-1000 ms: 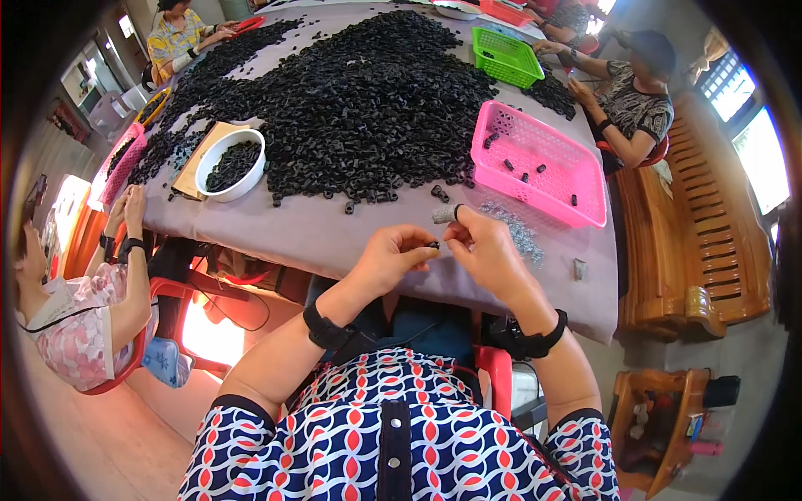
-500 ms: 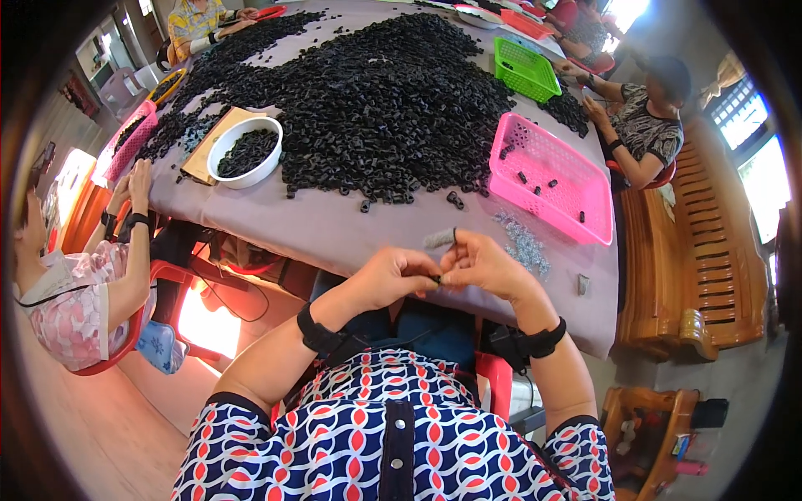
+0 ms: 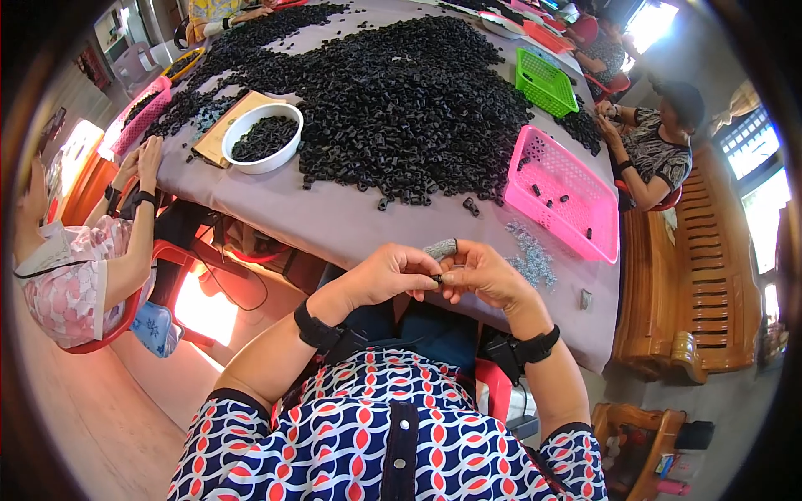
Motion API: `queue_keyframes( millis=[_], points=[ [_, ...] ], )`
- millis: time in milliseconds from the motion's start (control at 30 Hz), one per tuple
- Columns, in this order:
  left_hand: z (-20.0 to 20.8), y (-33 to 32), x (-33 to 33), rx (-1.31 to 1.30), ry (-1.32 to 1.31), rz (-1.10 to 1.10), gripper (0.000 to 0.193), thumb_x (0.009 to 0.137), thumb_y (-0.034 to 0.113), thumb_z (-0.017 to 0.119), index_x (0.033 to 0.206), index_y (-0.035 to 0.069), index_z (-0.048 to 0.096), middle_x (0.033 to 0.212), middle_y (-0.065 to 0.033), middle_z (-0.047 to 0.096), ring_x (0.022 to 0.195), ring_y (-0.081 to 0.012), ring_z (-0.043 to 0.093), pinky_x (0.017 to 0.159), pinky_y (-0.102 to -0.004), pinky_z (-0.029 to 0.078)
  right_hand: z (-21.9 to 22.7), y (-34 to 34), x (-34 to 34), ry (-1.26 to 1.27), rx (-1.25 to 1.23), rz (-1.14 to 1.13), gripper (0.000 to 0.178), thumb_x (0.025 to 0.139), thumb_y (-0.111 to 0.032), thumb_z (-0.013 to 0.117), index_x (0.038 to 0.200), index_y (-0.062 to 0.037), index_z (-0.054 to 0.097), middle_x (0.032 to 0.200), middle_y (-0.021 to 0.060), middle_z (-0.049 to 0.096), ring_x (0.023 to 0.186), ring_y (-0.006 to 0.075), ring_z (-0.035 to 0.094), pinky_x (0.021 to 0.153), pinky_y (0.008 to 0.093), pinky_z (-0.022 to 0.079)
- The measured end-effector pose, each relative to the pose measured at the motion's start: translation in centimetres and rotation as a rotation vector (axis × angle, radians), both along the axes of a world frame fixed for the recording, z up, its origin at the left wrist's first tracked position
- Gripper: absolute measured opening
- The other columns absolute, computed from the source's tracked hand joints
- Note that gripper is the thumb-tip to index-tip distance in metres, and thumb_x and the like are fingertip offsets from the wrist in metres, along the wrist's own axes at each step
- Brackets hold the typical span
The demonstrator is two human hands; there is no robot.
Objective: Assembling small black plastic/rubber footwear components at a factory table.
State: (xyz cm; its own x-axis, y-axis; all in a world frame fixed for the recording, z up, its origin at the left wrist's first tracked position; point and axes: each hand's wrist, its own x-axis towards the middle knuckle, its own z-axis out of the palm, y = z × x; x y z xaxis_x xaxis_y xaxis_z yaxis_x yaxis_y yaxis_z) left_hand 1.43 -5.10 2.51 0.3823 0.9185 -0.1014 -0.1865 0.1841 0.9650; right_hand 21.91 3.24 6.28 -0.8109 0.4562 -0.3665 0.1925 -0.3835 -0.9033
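A small black part (image 3: 436, 278) is pinched between my two hands, just over the table's near edge. My left hand (image 3: 391, 274) grips it from one side with thumb and forefinger. From the other side, the thumb and fingers of my right hand (image 3: 484, 275) close on it. A grey knitted finger cover (image 3: 441, 248) sits on my right forefinger. Which detail of the part my fingertips touch is too small to tell. Beyond my hands spreads a big heap of similar black parts (image 3: 409, 108). Small clear bluish pieces (image 3: 533, 257) lie scattered right of my right hand.
A pink basket (image 3: 522, 200) holding a few black parts stands at right, a green basket (image 3: 543, 79) behind it. At left, a white bowl (image 3: 242, 164) of black parts rests by a cardboard piece (image 3: 221, 129). Co-workers sit at left (image 3: 79, 275) and right (image 3: 656, 142).
My right forefinger, raised before, has come down toward the part. The whole view has shifted slightly, so table and baskets appear further right. My left hand keeps its pinch.
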Motion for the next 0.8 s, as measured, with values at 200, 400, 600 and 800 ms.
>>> queue_keyframes(
  millis=[200,400,600,800],
  points=[
    [0.0,-0.5,-0.2,0.014,-0.024,0.022,0.017,0.088,0.007,0.065,0.104,0.002,0.066,0.086,-0.0018,0.066,0.071,-0.0077,0.061,0.066,-0.0213,0.049,-0.1,-0.1,-0.5,0.048,-0.062,0.022,0.031,0.086,-0.007,0.068,0.113,-0.0003,0.055,0.087,0.0063,0.063,0.071,0.0121,0.064,0.059,0.0220,0.053],
    [0.2,-0.5,-0.1,0.113,0.057,0.060,0.016,0.088,0.007,0.064,0.102,0.001,0.067,0.086,-0.0021,0.067,0.072,-0.0079,0.060,0.066,-0.0218,0.050,-0.5,-0.3,-1.0,0.063,-0.074,-0.018,0.031,0.085,-0.010,0.068,0.112,-0.0008,0.055,0.083,0.0045,0.061,0.065,0.0101,0.061,0.054,0.0207,0.050],
    [0.1,-0.8,0.5,0.139,0.055,0.102,0.015,0.088,0.006,0.063,0.101,0.000,0.068,0.087,-0.0027,0.067,0.072,-0.0076,0.059,0.066,-0.0219,0.050,-0.8,-0.4,-1.4,0.046,-0.091,-0.043,0.028,0.084,-0.008,0.066,0.109,-0.0012,0.055,0.082,0.0049,0.060,0.062,0.0085,0.057,0.050,0.0197,0.046],
    [-0.8,-0.6,0.2,0.004,-0.061,0.090,0.016,0.090,0.008,0.064,0.104,0.003,0.067,0.094,-0.0040,0.069,0.077,-0.0081,0.063,0.069,-0.0210,0.052,-0.8,-0.4,-1.6,0.065,-0.156,-0.044,0.030,0.084,-0.007,0.066,0.111,-0.0016,0.054,0.083,0.0053,0.061,0.063,0.0097,0.058,0.048,0.0180,0.046]
  ],
)
